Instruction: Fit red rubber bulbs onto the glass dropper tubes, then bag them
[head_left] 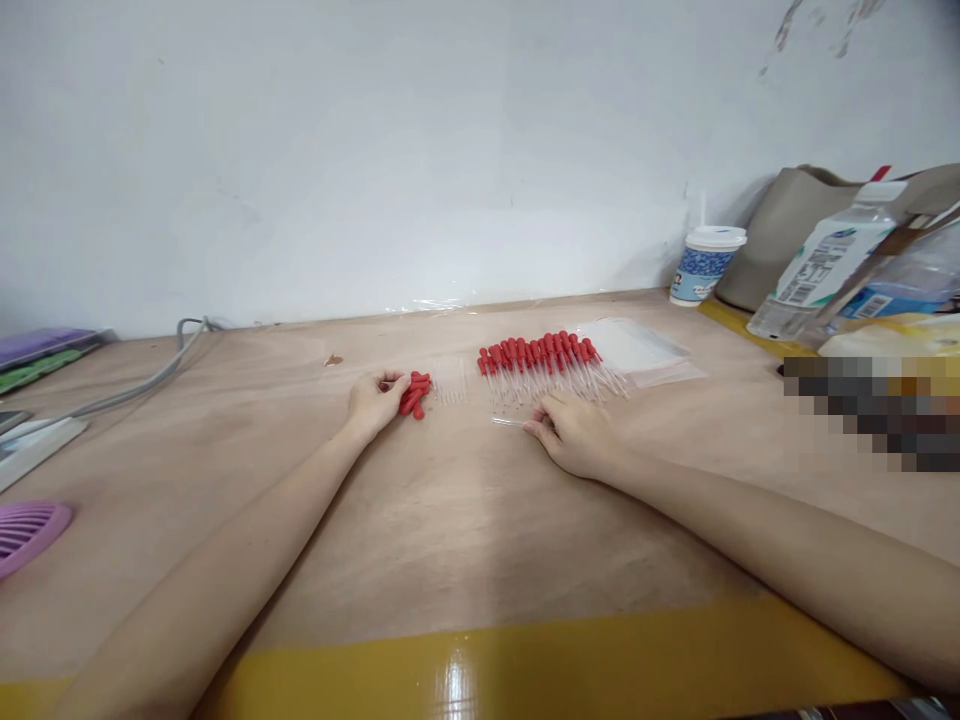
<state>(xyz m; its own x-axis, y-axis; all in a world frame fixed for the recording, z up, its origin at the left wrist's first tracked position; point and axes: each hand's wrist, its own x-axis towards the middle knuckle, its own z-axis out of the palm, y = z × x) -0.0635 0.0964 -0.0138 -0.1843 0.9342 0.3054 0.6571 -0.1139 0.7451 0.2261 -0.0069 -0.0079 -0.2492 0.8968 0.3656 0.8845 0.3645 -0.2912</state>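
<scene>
My left hand is at the left edge of a small pile of red rubber bulbs, its thumb and fingers pinched on one at the top. Several loose clear tubes lie side by side just right of the pile. My right hand pinches a thin clear dropper tube, which points left, low over the table. Behind that hand lie several droppers in a row, with red bulbs at the far end and clear tubes toward me. The right fingers hide some tube ends.
Clear plastic bags lie behind the droppers. At right stand a paper cup, a leaning plastic bottle and a grey bag. A grey cable and a pink slatted object are at left. Yellow tape lines the front edge.
</scene>
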